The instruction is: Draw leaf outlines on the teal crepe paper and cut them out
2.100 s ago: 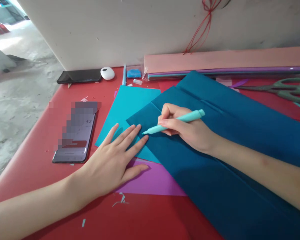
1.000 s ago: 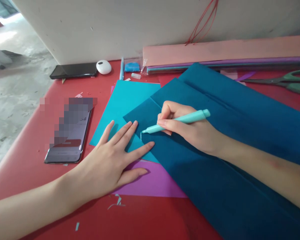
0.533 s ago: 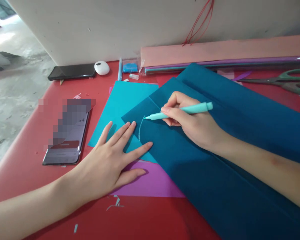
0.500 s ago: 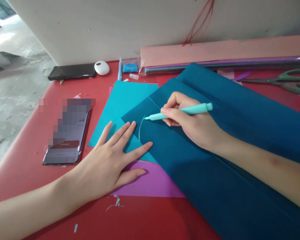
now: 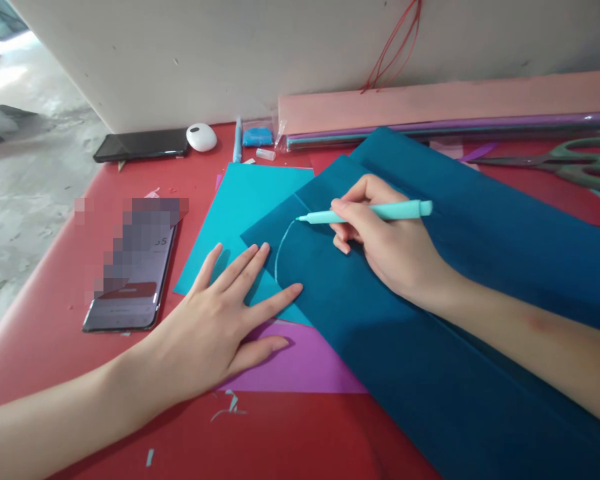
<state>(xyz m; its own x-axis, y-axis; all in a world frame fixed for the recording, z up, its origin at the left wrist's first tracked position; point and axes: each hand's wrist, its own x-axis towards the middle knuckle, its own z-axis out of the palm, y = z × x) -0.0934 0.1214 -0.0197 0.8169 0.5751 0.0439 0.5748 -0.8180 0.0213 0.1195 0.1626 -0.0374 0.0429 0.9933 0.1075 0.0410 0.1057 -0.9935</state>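
Observation:
My right hand (image 5: 387, 233) grips a mint-green felt-tip pen (image 5: 360, 213), its tip on a folded dark blue sheet (image 5: 410, 373). A light curved line (image 5: 280, 250) runs from the sheet's left edge up to the pen tip. My left hand (image 5: 230, 313) lies flat with fingers spread; some fingertips rest at the dark blue sheet's left edge. Beneath that hand are a turquoise sheet (image 5: 260, 200) and a purple sheet (image 5: 310, 363), both partly covered by the dark blue one.
At left lies a phone (image 5: 130, 273) with its screen lit. Behind it are a black phone-like slab (image 5: 143, 145) and a white rounded case (image 5: 201, 137). Scissors (image 5: 565, 162) lie at the right, near rolled or stacked coloured sheets (image 5: 430, 107) along the wall. Paper scraps (image 5: 233, 402) dot the red tabletop.
My right hand has moved the pen slightly up and right, and the curved line has grown longer along its path. My left hand stays in place.

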